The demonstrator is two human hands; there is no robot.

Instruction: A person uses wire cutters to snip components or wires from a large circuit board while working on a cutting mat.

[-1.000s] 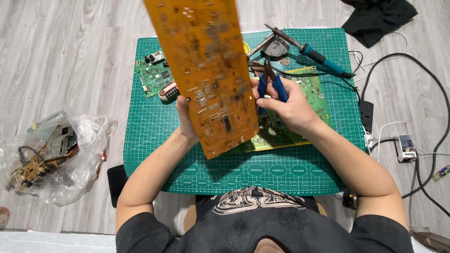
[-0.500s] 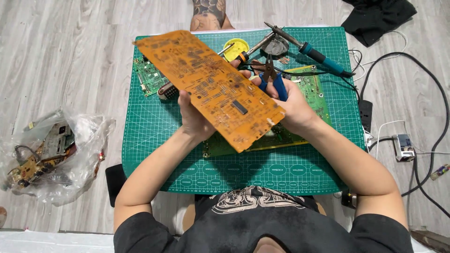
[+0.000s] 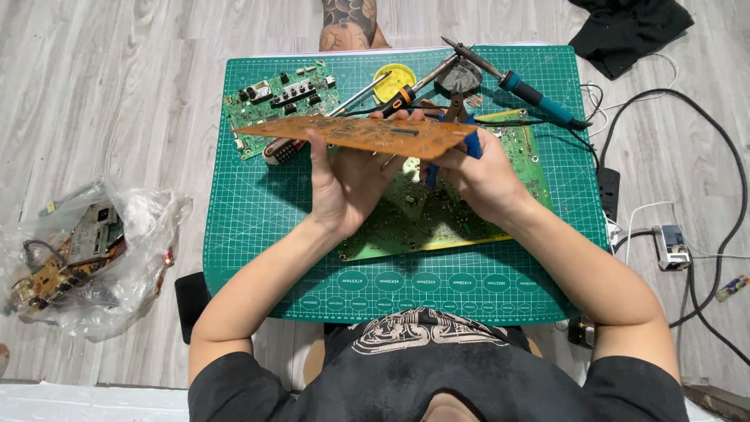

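Now the orange circuit board, upright a second ago, lies tipped nearly flat and edge-on at upper centre, gripped by the left hand and right hand above the green board.

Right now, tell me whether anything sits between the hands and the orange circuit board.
Nothing visible does. The left hand and right hand both grip the orange circuit board directly, holding it nearly flat above the green cutting mat. The right hand also holds blue-handled pliers against the board's edge.
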